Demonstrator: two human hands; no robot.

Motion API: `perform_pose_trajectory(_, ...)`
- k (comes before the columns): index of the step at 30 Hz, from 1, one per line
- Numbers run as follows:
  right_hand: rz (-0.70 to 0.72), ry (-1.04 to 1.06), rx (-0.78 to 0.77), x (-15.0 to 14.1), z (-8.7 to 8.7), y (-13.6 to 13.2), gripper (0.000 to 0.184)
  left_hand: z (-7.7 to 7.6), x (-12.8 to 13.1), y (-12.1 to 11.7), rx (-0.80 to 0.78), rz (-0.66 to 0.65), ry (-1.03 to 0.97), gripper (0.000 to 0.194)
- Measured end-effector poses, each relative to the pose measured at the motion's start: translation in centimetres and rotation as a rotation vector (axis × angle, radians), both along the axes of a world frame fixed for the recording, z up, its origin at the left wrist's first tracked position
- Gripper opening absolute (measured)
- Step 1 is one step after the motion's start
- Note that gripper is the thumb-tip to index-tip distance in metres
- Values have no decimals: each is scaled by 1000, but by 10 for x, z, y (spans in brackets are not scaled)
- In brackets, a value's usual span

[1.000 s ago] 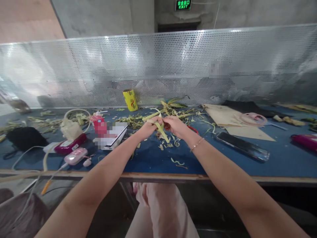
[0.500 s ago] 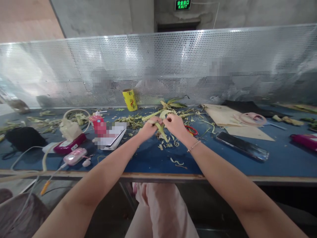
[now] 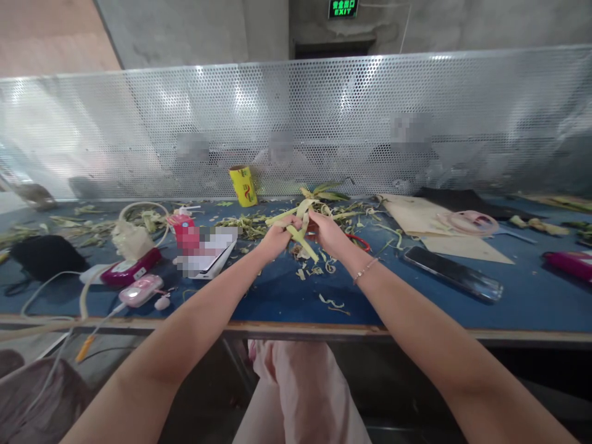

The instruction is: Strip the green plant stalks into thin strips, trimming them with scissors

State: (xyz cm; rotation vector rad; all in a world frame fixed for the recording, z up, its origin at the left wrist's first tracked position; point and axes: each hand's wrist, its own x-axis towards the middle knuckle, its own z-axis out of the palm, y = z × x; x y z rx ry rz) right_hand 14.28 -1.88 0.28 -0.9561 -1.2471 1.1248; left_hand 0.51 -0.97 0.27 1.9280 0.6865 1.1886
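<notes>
Over the middle of the table, my left hand (image 3: pixel 279 237) pinches a pale green leaf strip (image 3: pixel 305 244) that looks folded or woven, with one flat end sticking out toward me. On its other side, my right hand (image 3: pixel 326 233) grips the same piece, and a strip arches up between the two hands. Both sets of fingertips are partly hidden. Just right of my right hand lies a red looped handle (image 3: pixel 359 242). Curled pale scraps (image 3: pixel 316 270) are scattered below the hands. Behind them lies a bundle of longer green leaves (image 3: pixel 326 192).
A phone (image 3: pixel 451 273) and brown paper sheets (image 3: pixel 444 225) lie at right. At left are a white booklet or box (image 3: pixel 213 262), a red carton (image 3: pixel 184 231), a pink device (image 3: pixel 141 291) and cables. A yellow roll (image 3: pixel 243 186) stands before the perforated metal screen (image 3: pixel 296 111).
My right hand has opened out from a tight curl and shifted slightly right, showing more of the strip between the hands. My left hand keeps its hold.
</notes>
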Motion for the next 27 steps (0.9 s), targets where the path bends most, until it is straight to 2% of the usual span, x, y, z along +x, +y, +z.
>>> perform_pose_trajectory(3, 180, 223, -65, -1, 1, -3, 19, 0, 3, -1, -201, -98, -186, 22)
perform_pose_trajectory(7, 301, 270, -28, 0, 7, -11, 11, 3, 5, -3, -355, -169, -324, 21)
perform_pose_trajectory(12, 281, 222, 7, -1, 10, -13, 18, 6, 3, -5, -483, -200, -361, 17)
perform_pose_trajectory(16, 250, 259, -12, 0, 10, -12, 15, 4, 2, -3, -517, -249, -392, 16)
perform_pose_trajectory(19, 278, 304, -6, 2, 9, -11, 14, 3, 0, -1, -532, -291, -442, 16)
perform_pose_trajectory(24, 332, 316, 87, 2, 6, -11, 34, 8, -3, -5, -578, -336, -484, 17)
perform_pose_trajectory(27, 299, 258, 165, 0, 4, -11, 28, 12, -3, -9, -613, -377, -477, 19)
